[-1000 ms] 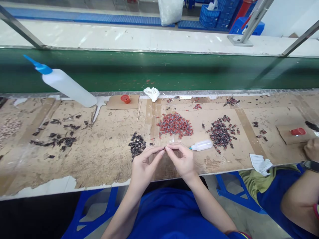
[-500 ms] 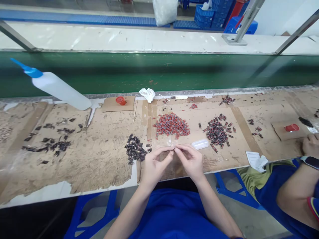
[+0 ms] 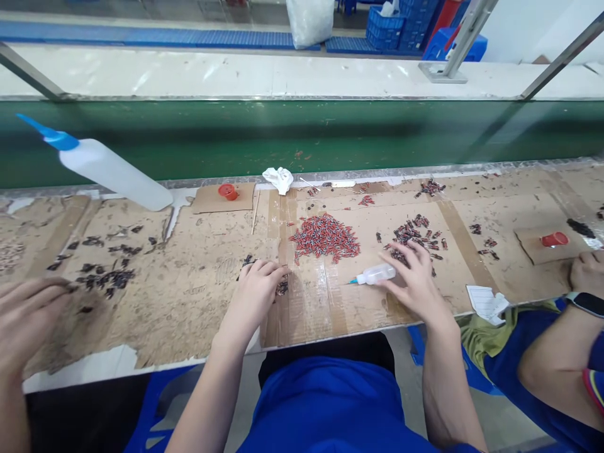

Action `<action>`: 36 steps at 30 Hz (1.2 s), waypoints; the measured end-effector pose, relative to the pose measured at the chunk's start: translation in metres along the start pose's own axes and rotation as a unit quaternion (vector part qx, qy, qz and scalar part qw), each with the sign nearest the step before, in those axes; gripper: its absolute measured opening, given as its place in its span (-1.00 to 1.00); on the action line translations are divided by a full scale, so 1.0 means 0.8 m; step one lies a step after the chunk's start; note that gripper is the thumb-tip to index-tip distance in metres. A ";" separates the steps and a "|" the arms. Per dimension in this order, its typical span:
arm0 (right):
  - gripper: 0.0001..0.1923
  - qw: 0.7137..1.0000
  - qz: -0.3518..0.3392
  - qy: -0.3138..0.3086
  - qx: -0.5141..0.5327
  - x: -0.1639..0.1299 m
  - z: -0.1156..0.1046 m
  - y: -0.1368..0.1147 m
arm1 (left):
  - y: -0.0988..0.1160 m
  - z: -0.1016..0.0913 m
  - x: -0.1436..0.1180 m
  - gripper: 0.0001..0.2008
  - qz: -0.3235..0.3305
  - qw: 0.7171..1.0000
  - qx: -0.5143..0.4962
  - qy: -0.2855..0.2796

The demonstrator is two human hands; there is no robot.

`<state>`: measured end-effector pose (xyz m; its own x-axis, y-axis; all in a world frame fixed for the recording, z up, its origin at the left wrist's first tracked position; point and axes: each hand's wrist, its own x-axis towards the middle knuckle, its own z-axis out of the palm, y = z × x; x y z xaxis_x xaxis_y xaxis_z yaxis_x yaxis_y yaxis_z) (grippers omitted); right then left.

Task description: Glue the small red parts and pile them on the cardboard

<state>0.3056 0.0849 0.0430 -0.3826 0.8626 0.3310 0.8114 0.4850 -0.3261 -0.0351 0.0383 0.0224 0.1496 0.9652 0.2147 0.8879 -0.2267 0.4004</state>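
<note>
Closest in, the left hand (image 3: 257, 286) is laid over the pile of small dark parts (image 3: 250, 261), fingers curled into it; whether one is actually pinched can't be told. The right hand (image 3: 415, 280) is spread open on the mixed red-and-dark pile (image 3: 415, 242), just beside the little glue bottle (image 3: 376, 274), nothing gripped. Probably best if a single piece gets picked each time, not a clump. The red pile (image 3: 324, 236) is left untouched further back.

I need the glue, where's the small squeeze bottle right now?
The small bottle lies on the bench under the right hand, between the red pile and dark pile.
</note>
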 end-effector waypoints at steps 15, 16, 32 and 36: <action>-0.64 0.856 0.242 0.073 0.451 -0.007 0.033 -0.081 | 0.055 0.031 -0.011 -0.72 0.033 0.974 -0.222 0.017; -0.65 0.831 0.263 0.091 0.481 -0.006 0.038 -0.085 | 0.058 0.036 -0.013 -0.73 0.019 0.976 -0.217 0.031; -0.75 0.762 0.351 0.123 0.530 0.014 0.067 -0.147 | 0.047 0.029 -0.036 -0.76 -0.120 0.982 -0.092 0.116; -0.74 0.782 0.339 0.100 0.513 0.017 0.074 -0.160 | 0.040 0.032 -0.034 -0.63 -0.126 0.980 -0.122 0.090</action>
<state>0.1705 0.0433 0.0371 0.1427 0.9815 -0.1274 -0.0244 -0.1252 -0.9918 0.0003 0.0081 0.0064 -0.1601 0.9606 0.2274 0.7532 -0.0300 0.6571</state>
